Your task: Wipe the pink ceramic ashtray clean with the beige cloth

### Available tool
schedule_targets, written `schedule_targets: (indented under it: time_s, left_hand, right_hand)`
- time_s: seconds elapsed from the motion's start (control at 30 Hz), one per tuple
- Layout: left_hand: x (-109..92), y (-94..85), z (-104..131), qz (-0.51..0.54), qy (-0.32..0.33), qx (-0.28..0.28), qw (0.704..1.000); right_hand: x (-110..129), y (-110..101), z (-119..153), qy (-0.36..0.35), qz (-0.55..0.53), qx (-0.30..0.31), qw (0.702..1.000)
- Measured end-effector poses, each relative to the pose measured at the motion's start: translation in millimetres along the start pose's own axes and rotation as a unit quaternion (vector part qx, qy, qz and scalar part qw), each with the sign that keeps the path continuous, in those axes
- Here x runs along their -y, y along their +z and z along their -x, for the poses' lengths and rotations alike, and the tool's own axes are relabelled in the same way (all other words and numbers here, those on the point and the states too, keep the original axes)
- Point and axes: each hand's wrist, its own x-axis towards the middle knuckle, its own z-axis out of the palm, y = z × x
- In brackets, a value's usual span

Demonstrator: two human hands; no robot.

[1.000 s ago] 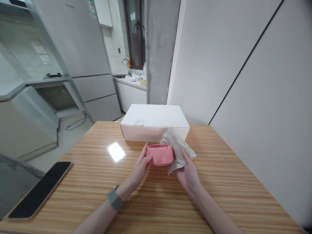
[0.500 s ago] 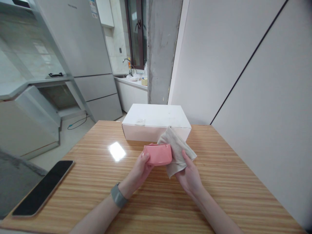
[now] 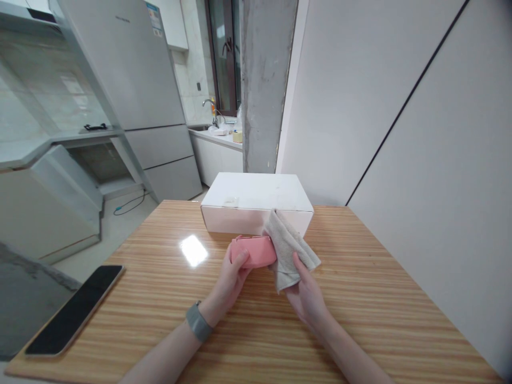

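A small pink case (image 3: 256, 252) is gripped in my left hand (image 3: 233, 274), the thumb pressed on its front face. A grey band circles my left wrist. My right hand (image 3: 307, 293) holds a folded light grey cloth (image 3: 287, 249), with the thumb on top and the other fingers hidden beneath it. The cloth touches the right end of the pink case. Both things are held above the wooden table (image 3: 384, 298), in front of the white box.
A closed white box (image 3: 256, 192) sits at the table's far edge. On the left edge lies a black flat device (image 3: 76, 312). Beyond the table are a grey fridge (image 3: 128, 69), a sink counter (image 3: 218, 140) and a concrete pillar (image 3: 264, 85). A white wall stands at the right.
The pink case has shifted slightly left and tilted in my left hand. My right hand has moved a little left and down on the cloth. The view has shifted slightly.
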Motion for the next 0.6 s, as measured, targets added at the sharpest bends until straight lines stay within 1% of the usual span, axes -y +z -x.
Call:
schedule_targets:
  time_s: [0.07, 0.17, 0.27, 0.33, 0.43, 0.6]
  left_hand:
    - [-1, 2.5, 0, 0.017, -0.01, 0.006, 1.0]
    - [-3, 3.8, -2, 0.06, -0.048, 0.006, 0.997]
    - [-3, 4.0, -2, 0.066, -0.061, 0.035, 0.995]
    - [-1, 3.6, -1, 0.045, -0.056, 0.046, 0.996]
    - [1, 1.1, 1, -0.001, -0.035, 0.044, 0.998]
    - [-1, -1.9, 4, -0.048, 0.016, 0.069, 0.996]
  right_hand:
    - [0, 0, -1, -0.006, -0.003, -0.002, 1.0]
    - [4, -1, -4, -0.026, -0.011, -0.016, 0.999]
    - [9, -3, -7, -0.044, -0.022, -0.035, 0.998]
    - [13, -4, -9, -0.055, -0.025, -0.048, 0.997]
    - [16, -4, -9, -0.061, -0.024, -0.052, 0.997]
    - [14, 1, -5, -0.013, -0.007, -0.014, 1.0]
